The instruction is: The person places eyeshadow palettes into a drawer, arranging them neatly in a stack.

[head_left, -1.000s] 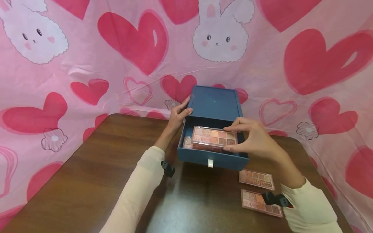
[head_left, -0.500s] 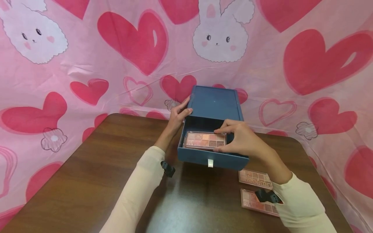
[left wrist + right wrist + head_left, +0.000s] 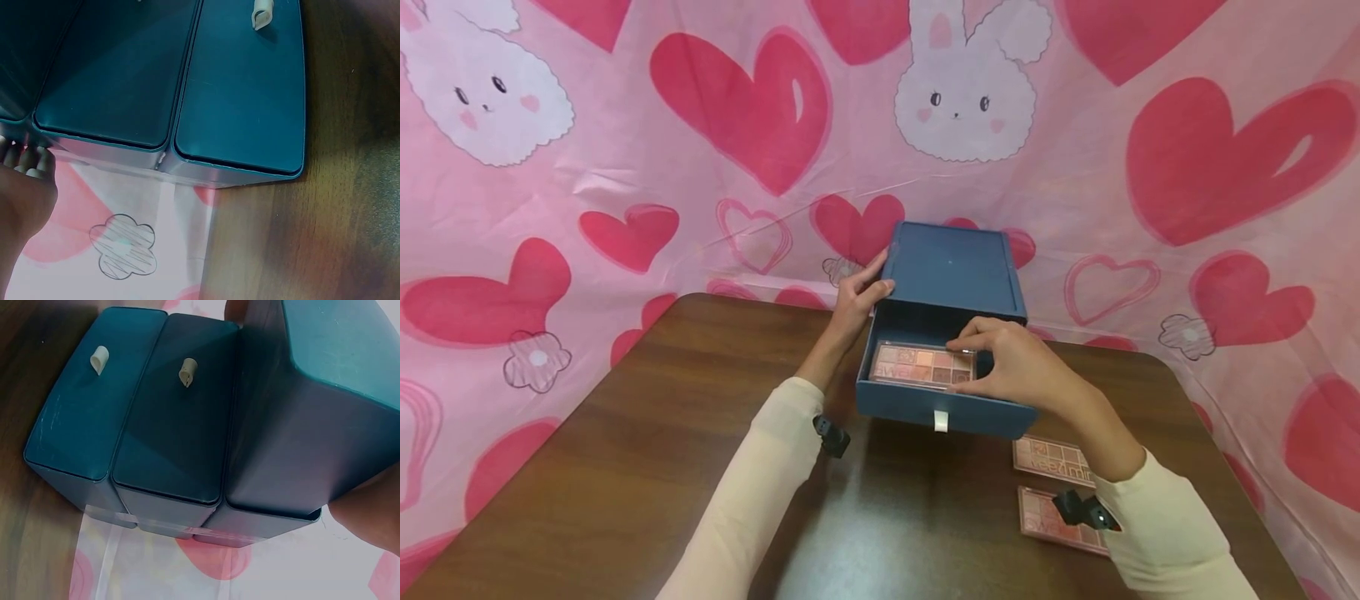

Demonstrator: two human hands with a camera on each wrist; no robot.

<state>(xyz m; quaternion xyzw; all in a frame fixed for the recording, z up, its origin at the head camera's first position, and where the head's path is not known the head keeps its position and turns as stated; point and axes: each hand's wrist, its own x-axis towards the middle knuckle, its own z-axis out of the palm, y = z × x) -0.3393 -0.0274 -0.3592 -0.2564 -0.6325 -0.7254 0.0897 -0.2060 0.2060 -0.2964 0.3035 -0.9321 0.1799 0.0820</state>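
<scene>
An eyeshadow palette (image 3: 917, 367) with a clear lid lies low inside the pulled-out top drawer (image 3: 917, 402) of a blue drawer unit (image 3: 951, 262). My right hand (image 3: 1018, 362) reaches over the drawer's right side and pinches the palette's right end between thumb and fingers. At the unit's upper left edge rests my left hand (image 3: 853, 300), fingers along the side and thumb near the front edge. In the left wrist view, part of the left hand (image 3: 25, 187) touches the unit's side. The right wrist view hides the palette behind the drawer front.
Two more eyeshadow palettes (image 3: 1052, 461) lie on the brown wooden table (image 3: 647, 433), right of the unit and partly covered by my right arm. Two lower drawers (image 3: 175, 412) are closed and have white loop tabs. A pink heart-and-rabbit cloth (image 3: 850, 108) hangs behind the table.
My right hand has lowered the palette into the open drawer and shifted it left, where it lies nearly flat. The left hand has stayed on the unit.
</scene>
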